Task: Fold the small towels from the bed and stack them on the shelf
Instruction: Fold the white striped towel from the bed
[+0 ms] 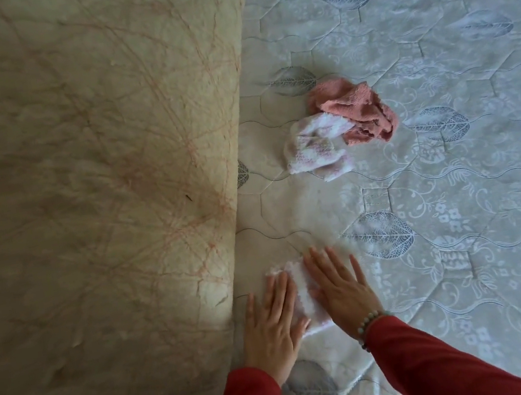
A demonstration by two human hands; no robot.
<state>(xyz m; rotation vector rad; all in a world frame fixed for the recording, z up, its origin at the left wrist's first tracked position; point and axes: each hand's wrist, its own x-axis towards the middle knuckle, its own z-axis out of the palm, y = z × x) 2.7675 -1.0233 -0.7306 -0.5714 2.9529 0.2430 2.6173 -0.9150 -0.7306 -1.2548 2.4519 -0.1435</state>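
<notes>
Beside the beige scribbled wall [84, 193], near the mattress's [455, 163] left edge, the left hand [272, 331] lies flat with fingers spread on the white towel [298, 290], and the right hand [341, 287] presses flat on its other side; neither grips. To fold well, I judge both palms should smooth the pile outward, square the edges, then crease firmly. Farther along, toward the mattress's middle, a crumpled white-and-pink towel [316, 149] touches a crumpled salmon towel [358, 110], both unfolded. The hands hide most of the white towel, so its fold count is unclear; the shelf is out of view.
</notes>
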